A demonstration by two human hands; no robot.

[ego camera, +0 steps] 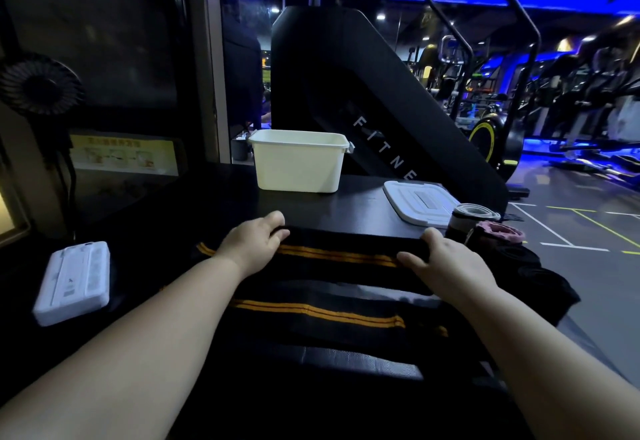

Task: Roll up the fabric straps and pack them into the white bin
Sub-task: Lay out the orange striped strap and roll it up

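A black fabric strap with orange stripes (339, 254) lies flat across the dark table. My left hand (254, 245) grips its far edge on the left, fingers curled over the cloth. My right hand (446, 266) grips the same strap on the right, thumb under the near side. A second black strap with orange stripes (318, 313) lies closer to me. The white bin (299, 161) stands open at the back of the table, apart from both hands. Rolled straps, one grey (471, 216) and one pink-edged (498, 232), sit at the right edge.
The bin's white lid (420, 202) lies flat to the right of the bin. A white flat device (74, 280) rests on the table's left. Black rolled items (530, 266) crowd the right corner. A black fitness machine (346, 93) rises behind the table.
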